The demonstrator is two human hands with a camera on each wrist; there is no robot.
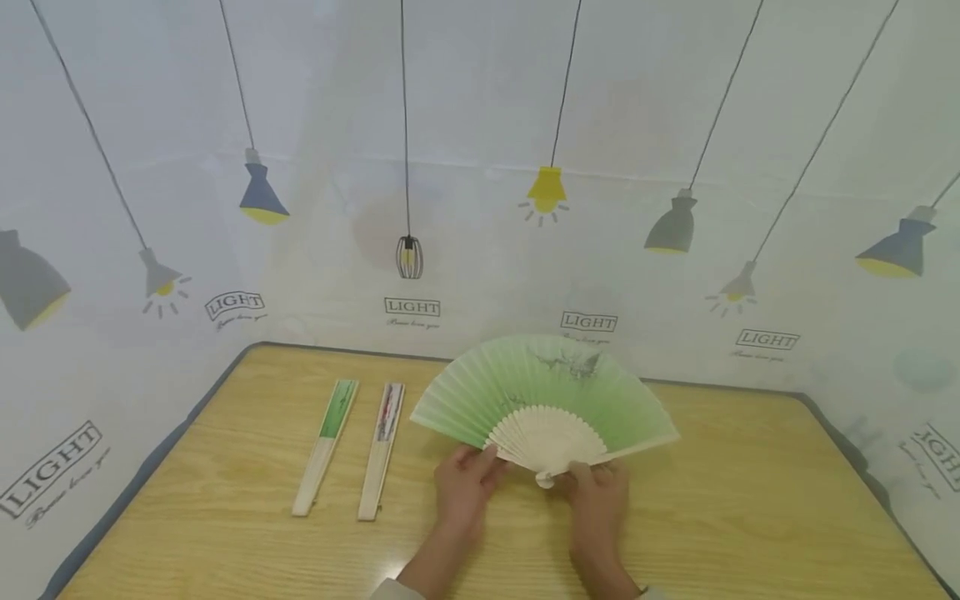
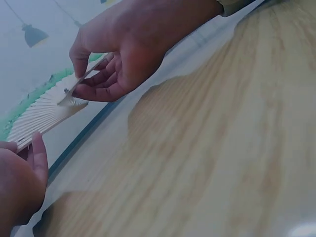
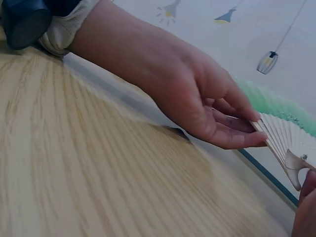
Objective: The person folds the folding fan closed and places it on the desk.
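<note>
An opened folding fan (image 1: 551, 400) with green pleated leaf, dark printed drawing and pale slatted ribs is held up over the table. My left hand (image 1: 461, 492) pinches its left outer rib, fingertips a little away from the pivot. Close to the pivot, my right hand (image 1: 600, 504) holds the other outer rib between thumb and fingers. The right hand (image 2: 123, 49) shows large in the left wrist view, the left hand (image 2: 22, 180) at lower left. In the right wrist view the left hand (image 3: 197, 98) reaches across to the ribs (image 3: 279, 133).
Two closed folding fans lie side by side left of my hands: one with a green leaf (image 1: 326, 447), one with a white, red and dark pattern (image 1: 382, 452). Behind the wooden table (image 1: 750, 500) hangs a pale cloth (image 1: 480, 108) printed with lamps.
</note>
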